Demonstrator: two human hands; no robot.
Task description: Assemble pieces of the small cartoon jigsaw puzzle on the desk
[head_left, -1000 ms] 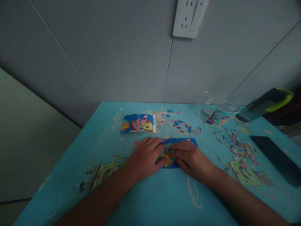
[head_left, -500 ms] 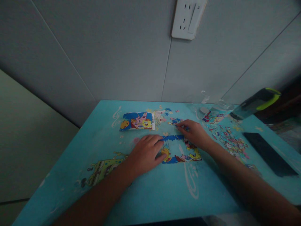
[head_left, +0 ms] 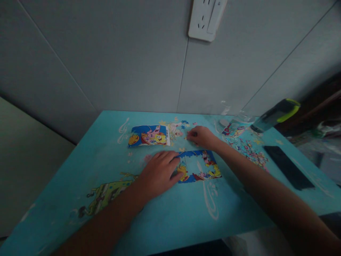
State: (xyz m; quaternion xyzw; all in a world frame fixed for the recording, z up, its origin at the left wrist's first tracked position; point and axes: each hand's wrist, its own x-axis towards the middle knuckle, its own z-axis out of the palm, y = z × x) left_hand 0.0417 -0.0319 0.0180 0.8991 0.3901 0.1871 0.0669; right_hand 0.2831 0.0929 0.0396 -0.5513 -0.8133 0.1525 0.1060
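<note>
A partly joined jigsaw puzzle (head_left: 197, 176) lies on the turquoise table as a rectangular border with a hollow middle. My left hand (head_left: 160, 174) rests flat at its left edge, fingers apart and covering part of that side. Beyond the top edge, my right hand (head_left: 203, 138) is low over the table with thumb and fingers pinched together. What sits between those fingertips is too small to make out. Just past it lie several loose blue puzzle pieces (head_left: 184, 122). Left of them is a cartoon picture card (head_left: 149, 136) in blue, pink and yellow.
Many loose puzzle pieces (head_left: 249, 151) are scattered on the right. Beside them lies a dark flat slab (head_left: 289, 167). A clear plastic jar (head_left: 236, 128) and a dark bottle with a lime-green handle (head_left: 274, 116) stand behind. The grey wall carries a socket (head_left: 206, 19).
My right hand has shifted left and farther from me, off the puzzle's upper right corner, uncovering it. My left hand stays on the puzzle. The view has swung slightly right.
</note>
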